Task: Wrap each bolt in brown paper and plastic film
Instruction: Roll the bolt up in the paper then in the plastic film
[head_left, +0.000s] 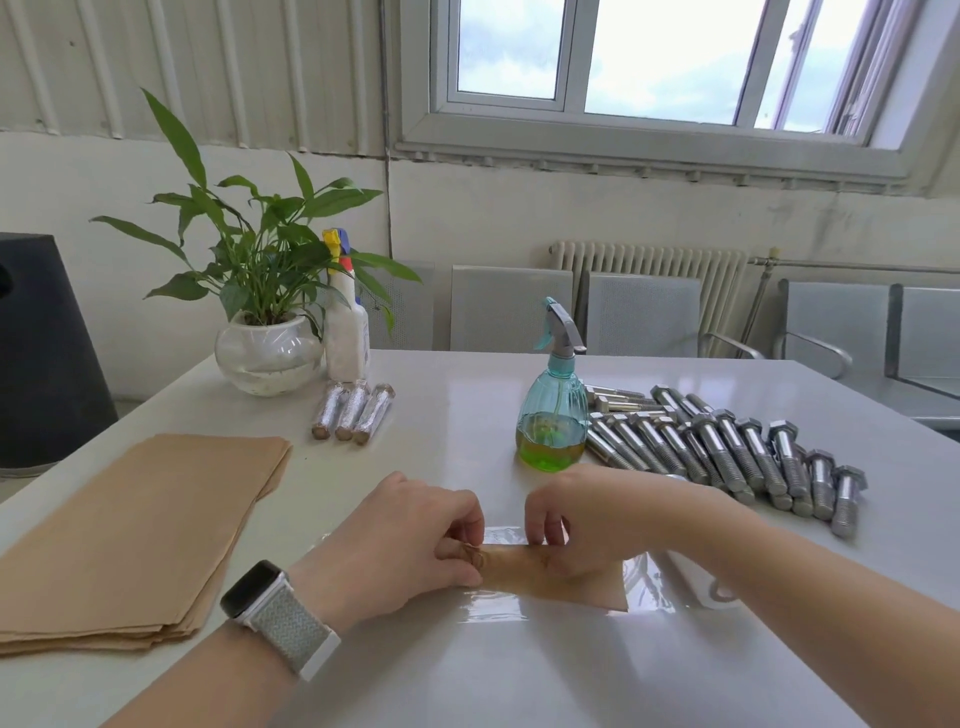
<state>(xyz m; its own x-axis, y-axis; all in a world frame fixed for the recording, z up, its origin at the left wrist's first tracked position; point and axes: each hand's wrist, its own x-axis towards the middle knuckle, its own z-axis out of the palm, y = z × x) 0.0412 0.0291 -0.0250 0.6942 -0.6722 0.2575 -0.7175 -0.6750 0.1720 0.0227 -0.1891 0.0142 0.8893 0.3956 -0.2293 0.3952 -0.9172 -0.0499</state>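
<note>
Along the left edge of the table (467, 426) I see a stack of brown paper sheets (135, 535). Near the far left corner stand a plant in a glass bowl (267, 348) and a white spray bottle (345, 327). Just in front of them lie three wrapped bolts (353, 410), side by side. Near the front edge, in the middle, my left hand (395, 545) pinches the left end of a brown paper roll (519, 564) with curled fingers. The roll lies on a sheet of clear plastic film (498, 603). I cannot see the bolt inside the roll. My right hand (587, 519) pinches the roll from above, fingers bent down. Behind it stands a blue spray bottle (553, 415) with green liquid. Toward the right edge lies a pile of bare bolts (727, 447).
</note>
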